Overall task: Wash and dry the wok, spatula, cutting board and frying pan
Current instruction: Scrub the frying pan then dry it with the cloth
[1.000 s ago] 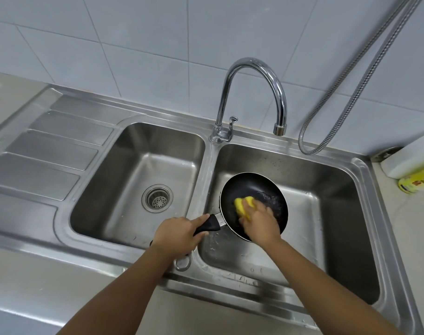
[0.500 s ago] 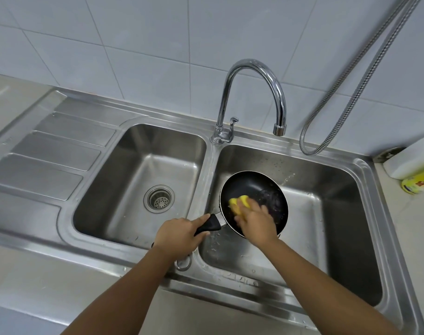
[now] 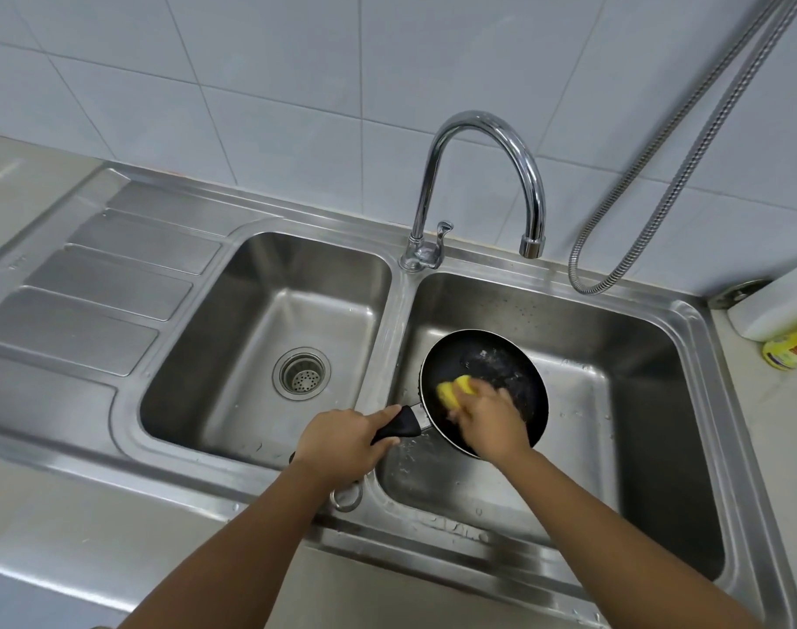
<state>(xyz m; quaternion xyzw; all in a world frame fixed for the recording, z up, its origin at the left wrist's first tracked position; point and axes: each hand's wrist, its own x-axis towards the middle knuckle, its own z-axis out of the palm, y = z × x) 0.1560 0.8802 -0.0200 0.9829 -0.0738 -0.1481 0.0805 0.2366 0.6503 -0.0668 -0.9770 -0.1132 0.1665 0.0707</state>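
**Head view: frying pan being scrubbed in the right basin**

Head view, the only feed I have from here. The frying pan (image 3: 492, 360) sits inside the right basin (image 3: 651, 401), at its left side close to the divider, with its dark inner face turned up toward the camera. I cannot tell whether its base touches the basin floor. Wet streaks glisten on the far part of the inner surface.

The left hand (image 3: 337, 440) is wrapped round the black handle (image 3: 399, 426), fingers curled under and the thumb laid along the top. It holds the pan over the strip between the two basins. A metal ring (image 3: 346, 497) hangs just below that wrist, over the sink's front rim.

The right hand (image 3: 489, 417) is inside the pan, clutching a yellow sponge (image 3: 451, 392) and pressing it on the near-left part of the cooking surface. The hand is slightly blurred, so I cannot make out single fingers.

The left basin (image 3: 251, 311) shows a round drain strainer (image 3: 301, 373) in its floor. A ribbed drainboard (image 3: 92, 288) lies to its left. The curved faucet (image 3: 492, 129) stands behind the divider, its spout over the right basin. A metal hose (image 3: 660, 174) loops down the tiled wall. At the far right, on the counter, I see a white container (image 3: 778, 306) and a yellow bottle (image 3: 791, 351) just beside it.
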